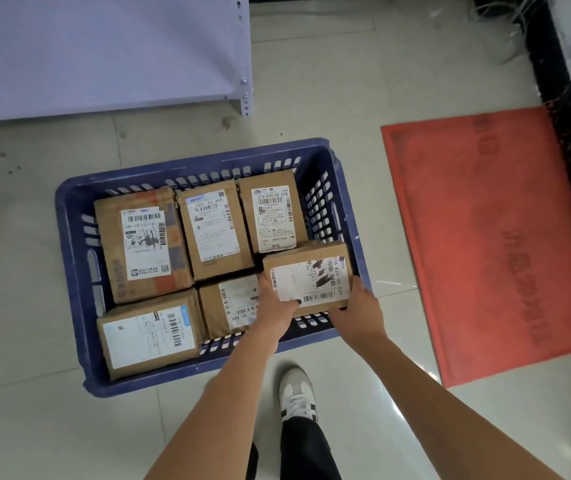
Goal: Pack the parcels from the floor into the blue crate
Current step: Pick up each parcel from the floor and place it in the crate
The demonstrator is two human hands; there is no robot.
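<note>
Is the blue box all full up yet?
Nearly full. Five parcels lie in the blue crate, and both hands, left and right, hold a sixth parcel over the last open corner.

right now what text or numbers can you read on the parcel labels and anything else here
"516-K20-00 028" on the label of the far right parcel in the blue crate.
"530 D5 A68" on the far middle parcel.
"516 K20 00 028", sideways, on the parcel held by both hands.
"D5 A68" on the near middle parcel.
Other label print, the two left parcels and the red mat's characters are too blurred to read.
</note>
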